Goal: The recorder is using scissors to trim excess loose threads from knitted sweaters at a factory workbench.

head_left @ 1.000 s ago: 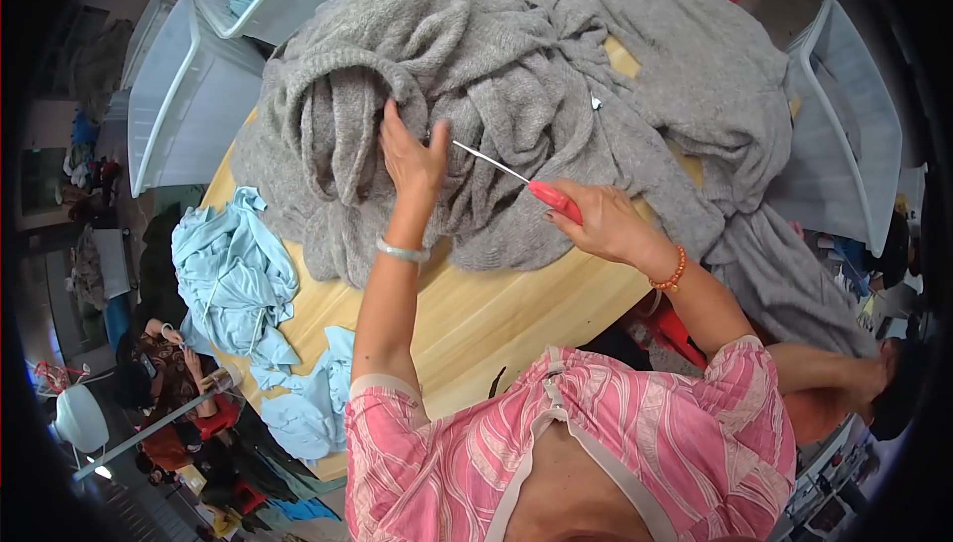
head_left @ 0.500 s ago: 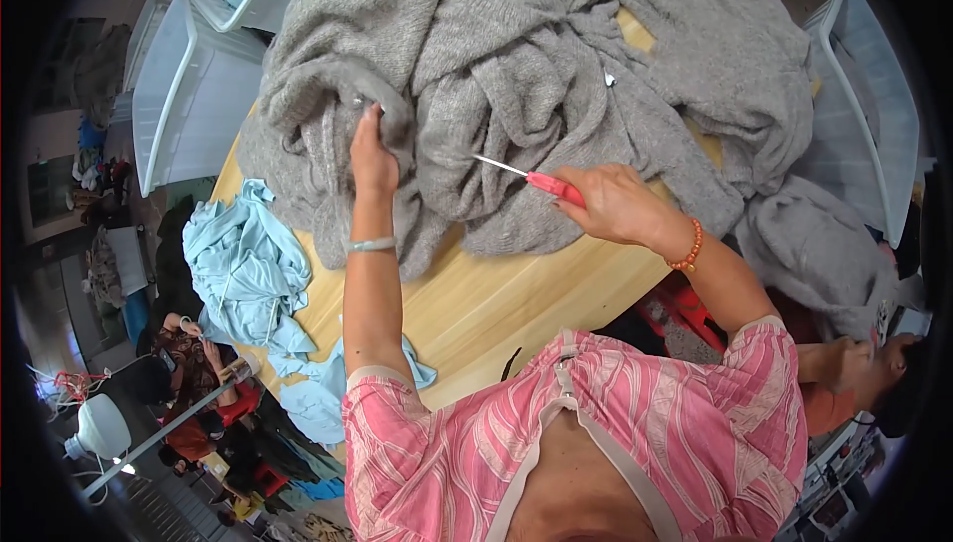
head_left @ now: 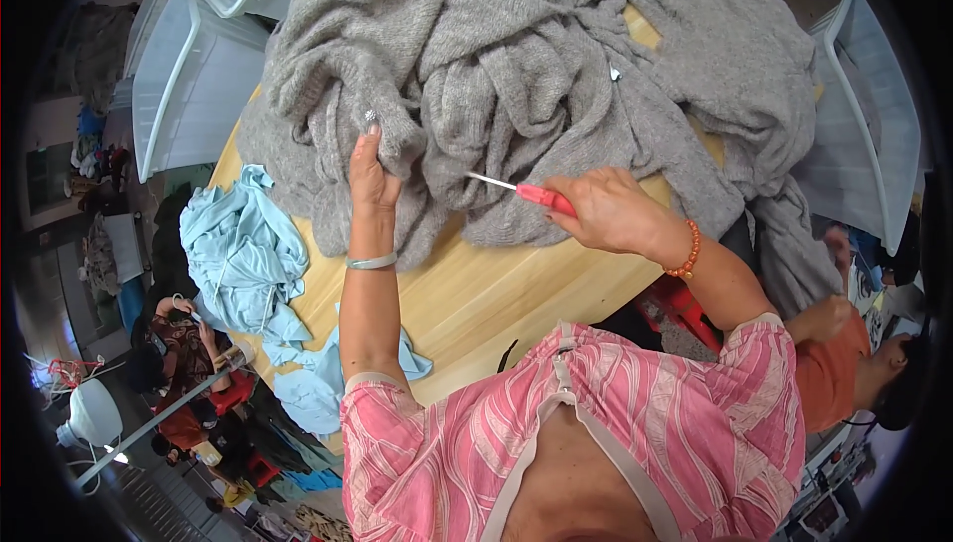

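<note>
A large heap of grey knit fabric (head_left: 536, 75) covers most of the table in front of me. My left hand (head_left: 372, 180) is closed on a fold of it, thumb up beside a small shiny white spot (head_left: 371, 117). My right hand (head_left: 611, 209) grips a red-handled tool (head_left: 541, 197) with a slim metal blade pointing left; whether it is a pair of scissors I cannot tell. The blade's tip lies close to the grey folds right of my left hand. Another small white piece (head_left: 614, 74) shows on the heap farther right.
Light blue cloth (head_left: 243, 254) lies at the left of the wooden table (head_left: 476, 294). Translucent plastic bins (head_left: 189, 75) stand at the far left, another bin (head_left: 864, 135) at the right. A person in orange (head_left: 829, 373) handles grey cloth at my right.
My left hand has shifted slightly down, and the shiny spot now shows above the thumb. The red-handled tool has moved a little left and down. The person at right has changed posture.
</note>
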`<action>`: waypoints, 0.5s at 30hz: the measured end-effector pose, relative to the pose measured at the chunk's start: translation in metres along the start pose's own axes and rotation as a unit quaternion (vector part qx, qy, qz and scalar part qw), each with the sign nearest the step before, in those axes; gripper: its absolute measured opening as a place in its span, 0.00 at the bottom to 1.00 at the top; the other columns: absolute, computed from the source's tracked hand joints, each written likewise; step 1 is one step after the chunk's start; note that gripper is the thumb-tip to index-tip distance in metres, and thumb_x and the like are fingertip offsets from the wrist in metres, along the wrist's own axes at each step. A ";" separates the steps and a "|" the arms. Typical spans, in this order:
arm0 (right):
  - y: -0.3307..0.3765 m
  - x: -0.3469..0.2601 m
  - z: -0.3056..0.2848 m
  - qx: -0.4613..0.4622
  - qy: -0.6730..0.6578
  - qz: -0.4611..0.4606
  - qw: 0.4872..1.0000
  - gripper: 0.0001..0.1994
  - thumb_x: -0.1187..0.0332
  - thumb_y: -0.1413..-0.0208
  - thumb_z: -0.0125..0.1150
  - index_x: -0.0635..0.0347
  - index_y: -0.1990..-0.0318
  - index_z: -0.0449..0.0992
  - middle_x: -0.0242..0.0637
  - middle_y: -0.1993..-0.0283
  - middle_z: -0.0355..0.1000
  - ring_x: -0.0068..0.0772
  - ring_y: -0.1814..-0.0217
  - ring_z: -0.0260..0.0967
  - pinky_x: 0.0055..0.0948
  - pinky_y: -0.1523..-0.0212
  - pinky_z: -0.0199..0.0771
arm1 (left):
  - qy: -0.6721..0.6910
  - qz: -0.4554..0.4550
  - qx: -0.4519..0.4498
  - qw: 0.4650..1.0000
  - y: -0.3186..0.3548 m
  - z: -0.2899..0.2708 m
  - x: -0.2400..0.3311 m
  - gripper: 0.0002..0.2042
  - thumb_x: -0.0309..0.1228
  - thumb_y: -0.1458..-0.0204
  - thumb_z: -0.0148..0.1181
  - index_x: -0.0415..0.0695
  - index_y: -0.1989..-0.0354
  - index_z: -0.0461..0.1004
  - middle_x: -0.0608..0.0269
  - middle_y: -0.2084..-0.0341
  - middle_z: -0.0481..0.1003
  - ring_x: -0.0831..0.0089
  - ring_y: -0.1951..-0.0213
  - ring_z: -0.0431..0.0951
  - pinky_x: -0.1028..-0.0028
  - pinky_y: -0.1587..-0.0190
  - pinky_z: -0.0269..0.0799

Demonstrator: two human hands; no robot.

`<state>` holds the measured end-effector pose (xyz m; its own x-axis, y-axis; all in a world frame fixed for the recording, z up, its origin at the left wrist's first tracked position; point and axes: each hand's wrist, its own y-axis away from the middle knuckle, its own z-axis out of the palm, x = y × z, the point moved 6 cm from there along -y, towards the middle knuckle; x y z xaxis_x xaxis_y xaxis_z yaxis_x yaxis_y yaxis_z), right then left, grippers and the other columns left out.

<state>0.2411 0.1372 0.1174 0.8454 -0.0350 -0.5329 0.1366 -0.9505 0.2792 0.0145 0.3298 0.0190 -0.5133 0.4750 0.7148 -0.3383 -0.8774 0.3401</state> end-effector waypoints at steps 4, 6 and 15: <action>0.003 -0.002 -0.002 0.001 0.009 -0.002 1.000 0.16 0.57 0.47 0.57 0.52 0.54 0.71 0.49 0.73 0.73 0.55 0.66 0.72 0.47 0.61 0.69 | -0.012 -0.027 -0.065 0.997 0.013 0.013 -0.012 0.10 0.28 0.42 0.50 0.40 0.53 0.68 0.57 0.60 0.75 0.66 0.59 0.77 0.66 0.53 0.74; 0.007 -0.002 -0.009 0.032 -0.010 0.017 0.999 0.16 0.57 0.47 0.57 0.52 0.53 0.71 0.49 0.73 0.73 0.55 0.65 0.72 0.48 0.62 0.69 | -0.038 0.000 -0.048 0.998 0.022 0.017 -0.025 0.10 0.29 0.41 0.49 0.39 0.54 0.69 0.58 0.61 0.75 0.68 0.62 0.78 0.66 0.55 0.76; 0.013 0.016 -0.001 0.028 -0.014 0.018 0.999 0.14 0.61 0.46 0.56 0.54 0.55 0.69 0.49 0.70 0.73 0.55 0.63 0.72 0.48 0.61 0.70 | -0.576 -0.053 -0.125 0.806 0.077 -0.032 -0.094 0.09 0.28 0.45 0.57 0.39 0.58 0.70 0.68 0.70 0.73 0.82 0.67 0.71 0.83 0.64 0.68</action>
<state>0.2566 0.1248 0.1134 0.8339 -0.0767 -0.5466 0.0776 -0.9641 0.2538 0.0113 0.2200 -0.0412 0.5532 0.0423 0.8320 -0.5543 -0.7269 0.4055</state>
